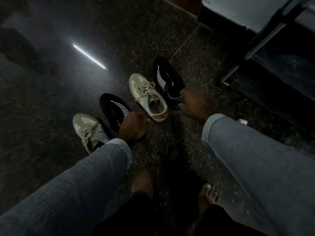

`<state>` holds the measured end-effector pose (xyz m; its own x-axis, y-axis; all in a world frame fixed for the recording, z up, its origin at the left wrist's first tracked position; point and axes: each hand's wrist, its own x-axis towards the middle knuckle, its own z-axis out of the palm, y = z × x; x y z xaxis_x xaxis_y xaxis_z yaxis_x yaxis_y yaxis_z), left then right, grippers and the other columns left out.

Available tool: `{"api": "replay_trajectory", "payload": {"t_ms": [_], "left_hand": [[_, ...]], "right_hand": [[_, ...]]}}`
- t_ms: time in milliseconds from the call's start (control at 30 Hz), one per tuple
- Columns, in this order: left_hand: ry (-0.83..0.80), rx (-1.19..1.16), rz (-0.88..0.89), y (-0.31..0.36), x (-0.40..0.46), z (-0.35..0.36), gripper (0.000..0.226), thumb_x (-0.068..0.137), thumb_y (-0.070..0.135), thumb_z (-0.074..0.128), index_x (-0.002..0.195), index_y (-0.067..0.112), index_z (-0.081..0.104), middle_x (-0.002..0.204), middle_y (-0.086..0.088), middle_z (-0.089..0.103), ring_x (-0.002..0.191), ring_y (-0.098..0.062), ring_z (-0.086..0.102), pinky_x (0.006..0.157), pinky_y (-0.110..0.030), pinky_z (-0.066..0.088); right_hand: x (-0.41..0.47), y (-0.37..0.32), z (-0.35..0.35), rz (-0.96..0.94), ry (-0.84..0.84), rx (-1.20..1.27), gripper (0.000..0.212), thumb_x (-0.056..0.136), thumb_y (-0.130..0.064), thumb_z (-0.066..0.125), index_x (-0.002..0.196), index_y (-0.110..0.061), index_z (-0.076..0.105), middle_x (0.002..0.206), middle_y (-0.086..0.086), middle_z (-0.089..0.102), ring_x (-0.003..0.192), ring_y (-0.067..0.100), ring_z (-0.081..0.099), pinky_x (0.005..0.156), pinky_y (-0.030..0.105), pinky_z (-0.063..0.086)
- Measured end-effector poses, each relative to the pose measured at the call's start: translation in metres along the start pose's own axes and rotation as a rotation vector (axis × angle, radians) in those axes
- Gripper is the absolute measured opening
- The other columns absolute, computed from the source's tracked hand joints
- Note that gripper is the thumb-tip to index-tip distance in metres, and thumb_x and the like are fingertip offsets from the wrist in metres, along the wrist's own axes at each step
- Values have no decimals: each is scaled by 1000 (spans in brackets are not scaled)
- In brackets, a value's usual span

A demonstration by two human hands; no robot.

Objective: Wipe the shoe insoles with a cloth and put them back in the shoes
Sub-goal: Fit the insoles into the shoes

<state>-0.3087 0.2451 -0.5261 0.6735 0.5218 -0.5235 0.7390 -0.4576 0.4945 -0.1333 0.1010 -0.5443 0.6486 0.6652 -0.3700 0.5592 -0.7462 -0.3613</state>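
Pretty dark shot, looking down at a speckled stone floor [170, 150] with both arms in grey sleeves reaching forward. The left hand [132, 127] is curled around the near end of the left insole [113, 109], a black one with white stripes, which sticks out away from the hand toward the far left. Just left of that insole sits the left shoe [88, 130], a pale olive lace-up sneaker, partly hidden by the left sleeve [109, 160]. The right hand [193, 103] is gripping the near end of the right insole [167, 80], same black with white stripes, which also points away from the hand toward the far side. The right shoe [148, 97] stands on the floor between the two insoles, just left of the right one, opening facing up. Bare feet [208, 196] show at the near edge. A bright streak of reflected light [89, 56] lies on the floor, far left.
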Motion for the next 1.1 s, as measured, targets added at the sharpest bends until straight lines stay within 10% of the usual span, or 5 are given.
{"api": "replay_trajectory", "payload": {"t_ms": [333,800,1100], "left_hand": [[-44,94,-45,-40,33,31,34,95,32,59,117,6,60,118,-17,64,107,-36,61,89,-39,50],[-80,71,-60,-49,24,49,30,93,33,61,113,10,59,111,-12,64,103,-32,62,81,-38,49],[48,139,-29,-59,14,62,36,92,31,59,120,10,52,121,-15,53,109,-34,54,87,-46,48]], "right_hand": [[44,11,42,-59,-145,-216,66,89,-14,62,145,-5,28,147,17,32,142,32,20,115,41,22],[-46,31,111,-65,14,-294,12,62,6,67,73,3,64,79,25,58,81,42,56,65,46,50],[-53,34,112,-27,-25,-324,28,85,-22,60,107,-5,64,114,16,58,113,35,48,92,42,42]]}}
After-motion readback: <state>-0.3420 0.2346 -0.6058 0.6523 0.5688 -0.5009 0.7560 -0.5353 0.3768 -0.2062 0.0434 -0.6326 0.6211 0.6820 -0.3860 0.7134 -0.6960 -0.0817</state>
